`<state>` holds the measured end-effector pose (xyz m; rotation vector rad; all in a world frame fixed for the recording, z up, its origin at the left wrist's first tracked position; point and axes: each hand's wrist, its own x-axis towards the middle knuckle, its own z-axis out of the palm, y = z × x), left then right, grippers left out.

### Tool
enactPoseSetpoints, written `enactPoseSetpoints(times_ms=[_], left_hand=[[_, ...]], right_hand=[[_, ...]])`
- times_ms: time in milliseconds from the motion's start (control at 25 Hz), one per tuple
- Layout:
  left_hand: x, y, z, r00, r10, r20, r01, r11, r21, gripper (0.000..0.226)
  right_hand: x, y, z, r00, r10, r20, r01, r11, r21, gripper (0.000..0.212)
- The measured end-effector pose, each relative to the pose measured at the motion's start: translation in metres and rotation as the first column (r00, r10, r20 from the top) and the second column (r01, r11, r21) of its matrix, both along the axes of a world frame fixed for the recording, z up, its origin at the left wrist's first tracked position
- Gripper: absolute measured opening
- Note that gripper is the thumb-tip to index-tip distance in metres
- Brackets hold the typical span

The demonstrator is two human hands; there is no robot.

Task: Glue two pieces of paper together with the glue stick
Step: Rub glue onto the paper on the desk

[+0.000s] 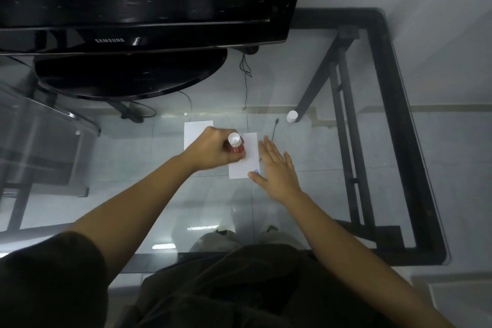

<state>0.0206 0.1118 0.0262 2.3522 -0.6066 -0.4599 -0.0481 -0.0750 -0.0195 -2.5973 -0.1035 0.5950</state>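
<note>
Low in frame, dark sleeves reaching up to centre, left hand (213,148) fisted round red glue stick (235,144) pressed onto near paper (246,165), right hand (277,168) flat, fingers apart, pinning only its right edge: risks sheet skidding or creasing, missing far paper (195,132).

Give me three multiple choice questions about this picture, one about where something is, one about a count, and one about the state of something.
1. Where does the loose white cap stand?
A. On the glass table, far right of the papers
B. On the monitor stand
C. In the right hand

2. How many white papers lie on the table?
A. One
B. Two
C. Four

3. What is the right hand doing?
A. Gripping the glue stick
B. Lying flat and open by the near paper
C. Holding the cap

Answers: 1 A, it stands alone on the glass. 2 B, far paper and near paper. 3 B, the left hand holds the glue stick.
</note>
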Motion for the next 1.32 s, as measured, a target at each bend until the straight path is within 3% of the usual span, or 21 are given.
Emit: enactPoseSetpoints(times_ms=[200, 480, 760, 1080, 1320], left_hand=[[-0.018, -0.003, -0.005, 0.996, -0.088, -0.030, 0.088, 0.996, 0.025, 0.020], [0.027, -0.010, -0.002, 0.995, 0.094, 0.028, -0.095, 0.994, 0.047, 0.021], [-0.011, -0.009, -0.007, 0.996, -0.091, -0.016, 0.092, 0.994, 0.059, 0.021], [0.029, -0.014, -0.006, 0.992, 0.122, 0.045, -0.123, 0.992, 0.033, 0.020], [-0.010, -0.012, -0.005, 0.996, -0.070, -0.051, 0.071, 0.997, 0.022, 0.025]], right_hand=[[0.001, -0.001, 0.001, 0.999, -0.017, -0.044, 0.013, 0.997, -0.077, 0.086], [0.004, 0.000, 0.003, 0.998, -0.016, -0.065, 0.013, 0.998, -0.057, 0.087], [0.004, -0.001, 0.000, 0.998, -0.005, -0.065, 0.002, 0.998, -0.061, 0.087], [0.005, -0.001, 0.004, 0.997, -0.006, -0.081, 0.002, 0.998, -0.056, 0.086], [0.003, -0.002, -0.001, 0.998, 0.004, -0.063, -0.008, 0.998, -0.064, 0.086]])
